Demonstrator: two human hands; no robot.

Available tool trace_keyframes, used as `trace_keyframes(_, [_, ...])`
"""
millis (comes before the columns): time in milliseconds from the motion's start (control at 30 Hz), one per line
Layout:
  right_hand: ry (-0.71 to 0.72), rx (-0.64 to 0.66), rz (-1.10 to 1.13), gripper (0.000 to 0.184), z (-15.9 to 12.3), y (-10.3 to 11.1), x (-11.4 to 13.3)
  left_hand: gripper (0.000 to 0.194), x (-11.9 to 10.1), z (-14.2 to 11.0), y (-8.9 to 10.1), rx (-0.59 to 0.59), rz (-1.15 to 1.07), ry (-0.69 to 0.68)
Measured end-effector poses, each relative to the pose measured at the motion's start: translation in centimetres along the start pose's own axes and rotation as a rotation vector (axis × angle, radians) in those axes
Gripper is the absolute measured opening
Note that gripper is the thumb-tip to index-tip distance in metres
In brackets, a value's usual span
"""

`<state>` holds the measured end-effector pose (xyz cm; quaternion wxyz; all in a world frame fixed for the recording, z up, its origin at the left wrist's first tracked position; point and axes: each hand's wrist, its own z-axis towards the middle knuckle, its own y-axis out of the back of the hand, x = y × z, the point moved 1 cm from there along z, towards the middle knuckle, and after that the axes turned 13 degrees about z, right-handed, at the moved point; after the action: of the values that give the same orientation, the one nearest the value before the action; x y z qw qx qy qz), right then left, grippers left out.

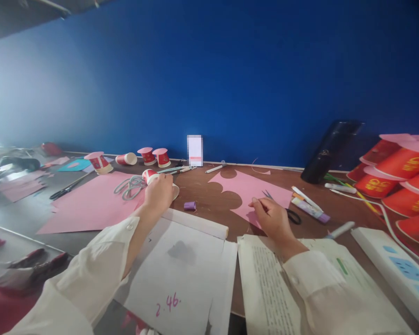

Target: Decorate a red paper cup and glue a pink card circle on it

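My left hand [159, 194] is closed around a red-and-white paper cup [150, 175], whose pale rim shows to the right of my fingers. A bundle of grey cord [130, 187] lies beside that hand on a pink sheet [91, 204]. My right hand [272, 217] is curled, thumb and forefinger close together; whatever they hold, if anything, I cannot make out. Under and behind it are a pink paper with scalloped cut-outs [261, 184] and scissors [293, 216], partly hidden by the hand. A purple cap [190, 205] lies between my hands.
Several red cups with pink discs [161, 157] stand at the back left. Red cups [379, 182] are stacked on the right, near a black bottle [330, 151] and a power strip [394, 265]. A glue stick [310, 208], white box [181, 270] and open book [268, 284] lie nearer.
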<state>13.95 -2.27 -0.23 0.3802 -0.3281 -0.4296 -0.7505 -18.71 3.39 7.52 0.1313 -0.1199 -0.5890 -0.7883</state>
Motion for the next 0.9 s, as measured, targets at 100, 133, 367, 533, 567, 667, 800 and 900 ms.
trace_keyframes(100, [-0.007, 0.008, 0.003, 0.041, 0.2, -0.1, -0.2, 0.03, 0.1, -0.1, -0.4, -0.015, 0.04, -0.015])
trace_keyframes(133, [-0.01, 0.01, 0.003, 0.041, 0.2, -0.1, -0.2, 0.03, 0.2, -0.2, -0.5, -0.023, 0.05, -0.015])
trace_keyframes(367, [-0.014, 0.025, 0.016, 0.043, 0.7, -0.2, -0.2, 0.034, 0.1, -0.6, 0.0, -0.056, 0.095, -0.066])
trace_keyframes(533, [-0.026, 0.02, 0.026, 0.044, 0.8, -0.1, -0.1, 0.032, -0.1, -0.5, 0.5, 0.008, 0.118, -0.141])
trace_keyframes(567, [-0.024, 0.02, 0.028, 0.044, 0.8, -0.1, -0.1, 0.031, -0.2, -0.5, 0.5, 0.017, 0.122, -0.158])
trace_keyframes(667, [-0.028, 0.013, 0.027, 0.043, 0.8, 0.0, 0.1, 0.03, -0.3, -0.4, 0.4, 0.018, 0.129, -0.179])
trace_keyframes(800, [-0.042, 0.013, 0.027, 0.042, 0.8, 0.0, 0.1, 0.032, -0.2, -0.6, 1.2, -0.049, 0.145, -0.169])
trace_keyframes(900, [-0.065, 0.009, 0.03, 0.04, 0.8, 0.0, 0.1, 0.034, 0.1, -1.1, 3.1, -0.122, 0.105, -0.099])
